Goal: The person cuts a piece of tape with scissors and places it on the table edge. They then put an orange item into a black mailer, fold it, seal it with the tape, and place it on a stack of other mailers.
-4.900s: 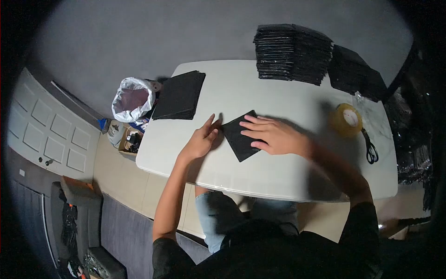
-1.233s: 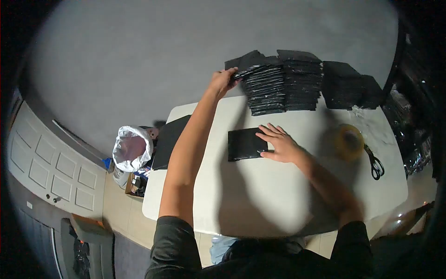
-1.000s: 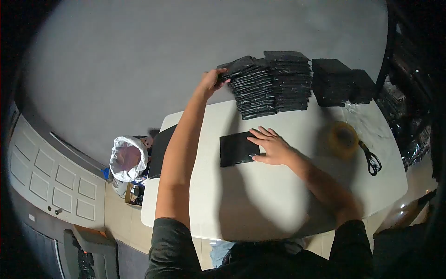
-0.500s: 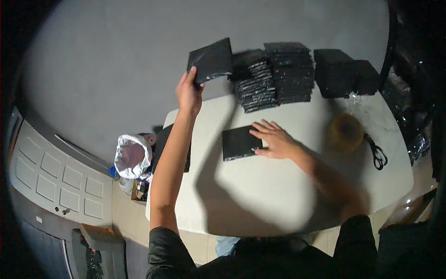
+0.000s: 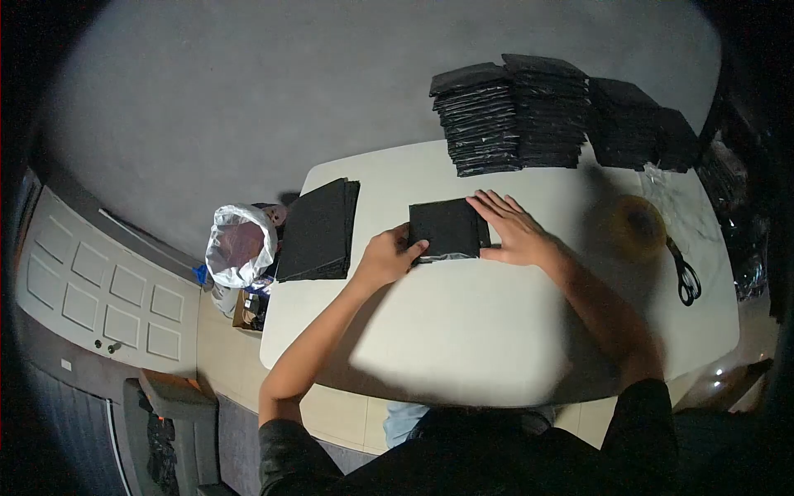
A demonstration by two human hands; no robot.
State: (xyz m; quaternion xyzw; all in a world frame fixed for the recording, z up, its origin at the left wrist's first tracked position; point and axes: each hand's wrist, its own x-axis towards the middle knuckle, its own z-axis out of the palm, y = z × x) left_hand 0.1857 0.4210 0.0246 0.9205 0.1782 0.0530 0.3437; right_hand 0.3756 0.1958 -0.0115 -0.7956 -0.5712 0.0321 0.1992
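Observation:
A flat black packet (image 5: 444, 225) with a shiny strip along its near edge lies in the middle of the white table (image 5: 447, 331). A second dark packet seems to stick out from beneath its right side. My left hand (image 5: 387, 259) grips the packet's left edge, thumb on top and the other fingers partly hidden. Against the right side rests my right hand (image 5: 521, 233), its fingers stretched out and the thumb apart, touching the edge.
Tall stacks of black packets (image 5: 475, 120) line the table's back right edge. Larger black sheets (image 5: 318, 231) lie at the left. A tape roll (image 5: 633, 230) and black scissors (image 5: 686, 277) sit at the right. A bag-lined bin (image 5: 240, 248) stands beyond the left edge.
My left hand has come down from beside the stacks with a packet and laid it over the one on the table. My right hand stays at the right edge, still spread.

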